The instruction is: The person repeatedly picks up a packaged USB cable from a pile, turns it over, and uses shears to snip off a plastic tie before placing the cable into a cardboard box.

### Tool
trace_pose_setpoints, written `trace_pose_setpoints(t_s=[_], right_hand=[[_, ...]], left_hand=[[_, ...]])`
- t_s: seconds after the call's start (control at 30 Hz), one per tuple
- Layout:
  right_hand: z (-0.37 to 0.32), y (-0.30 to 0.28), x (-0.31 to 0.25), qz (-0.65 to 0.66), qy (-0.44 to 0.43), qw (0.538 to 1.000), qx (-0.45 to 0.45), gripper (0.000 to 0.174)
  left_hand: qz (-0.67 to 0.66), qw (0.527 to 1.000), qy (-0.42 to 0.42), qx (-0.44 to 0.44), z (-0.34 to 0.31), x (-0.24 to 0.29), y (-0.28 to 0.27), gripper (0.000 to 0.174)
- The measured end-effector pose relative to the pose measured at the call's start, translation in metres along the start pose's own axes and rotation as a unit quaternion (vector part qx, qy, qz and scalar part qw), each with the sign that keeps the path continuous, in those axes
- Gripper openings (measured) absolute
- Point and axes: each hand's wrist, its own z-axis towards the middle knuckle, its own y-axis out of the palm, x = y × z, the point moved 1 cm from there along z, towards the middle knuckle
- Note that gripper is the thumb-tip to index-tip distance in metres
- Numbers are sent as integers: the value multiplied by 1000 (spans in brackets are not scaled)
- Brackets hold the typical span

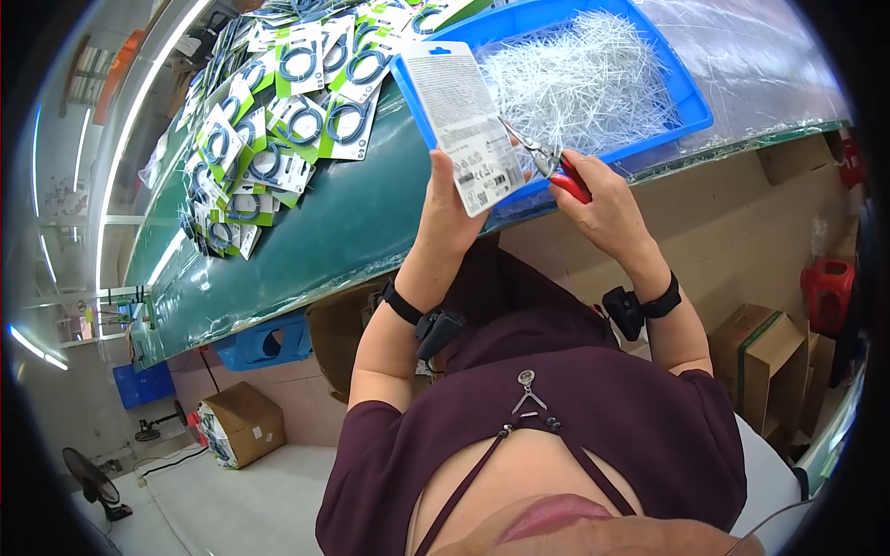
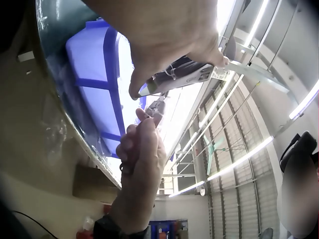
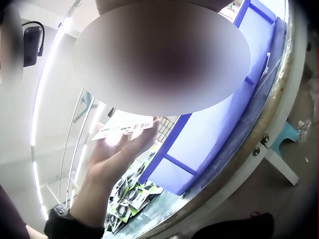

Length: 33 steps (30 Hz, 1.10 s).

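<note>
Seen from above, a person in a dark maroon short-sleeved top [image 1: 593, 408] stands at a long green-surfaced table [image 1: 343, 218]. Both forearms reach forward, elbows bent, each wrist wearing a black strap with a small black camera [image 1: 439, 332]. The left hand [image 1: 450, 213] is raised with its thumb upright along the near edge of a flat white printed card pack [image 1: 459, 120], fingers behind it, gripping its lower end. The pack is held upright and slightly tilted, its back towards the head camera, in front of a blue rectangular plastic tray [image 1: 695, 109] heaped with thin, clear-white plastic strips [image 1: 589, 79]. The right hand [image 1: 607, 208] is curled around the handles of red-handled metal pliers [image 1: 573, 182], their slim tips pointing at the pack's right edge. More green-and-white card packs with dark coiled cables [image 1: 301, 120] lie piled to the left.

The left fingers are mostly hidden behind the pack, and whether the plier tips touch it is unclear. The left-wrist view cuts off the left hand at the top; in the right-wrist view a blurred oval covers the middle.
</note>
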Motion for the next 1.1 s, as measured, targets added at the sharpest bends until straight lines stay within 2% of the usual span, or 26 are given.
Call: trace_pose_setpoints(t_s=[0.17,0.3,0.47,0.53,0.83,0.97,1.1], right_hand=[[-13,-13,-3,-21,-47,999,-17,54],[-18,-14,-6,-11,-55,998,-22,57],[-16,-10,-8,4,-53,998,-33,56],[-18,-9,-8,52,-35,997,-51,56],[-18,-10,-9,118,22,989,-88,52],[-22,-5,-1,96,-5,992,-78,51],[-24,-2,7,75,-2,994,-75,52]], left_hand=[[-34,999,9,27,1,11,3,92],[-5,1000,11,20,3,9,5,95],[1,1000,19,-9,4,3,8,96],[-11,1000,23,-17,4,3,8,96],[-10,999,32,-13,6,-4,8,95],[-7,999,35,-12,7,-8,4,94],[93,992,89,7,8,-11,2,93]])
